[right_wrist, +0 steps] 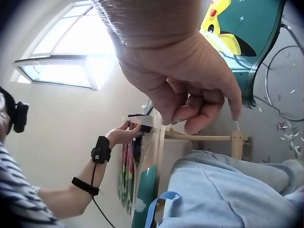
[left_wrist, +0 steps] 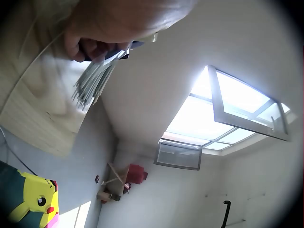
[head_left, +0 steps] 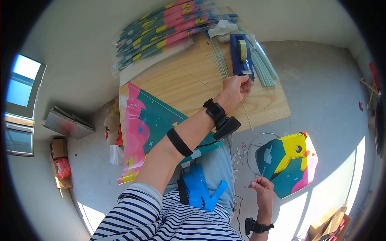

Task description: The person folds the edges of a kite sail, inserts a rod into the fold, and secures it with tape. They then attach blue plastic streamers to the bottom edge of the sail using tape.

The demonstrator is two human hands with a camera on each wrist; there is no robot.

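I judge step: drawing tape [head_left: 243, 50]. Left hand [head_left: 237, 87] at dispenser [head_left: 241, 56] near end, fingers pinching tape. Right hand [head_left: 262, 188], well below dispenser beside kite [head_left: 289, 162], pinches rod [right_wrist: 236, 125]. Next: tear strip clean.

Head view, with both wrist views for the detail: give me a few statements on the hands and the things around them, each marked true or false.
1. The left hand holds the near end of the blue tape dispenser. True.
2. The tape dispenser stands on the floor. False: it stands on the wooden board.
3. The right hand pinches a thin rod between its fingertips. True.
4. The kite with the yellow character lies on the wooden board. False: it lies on the floor, close to the right hand.
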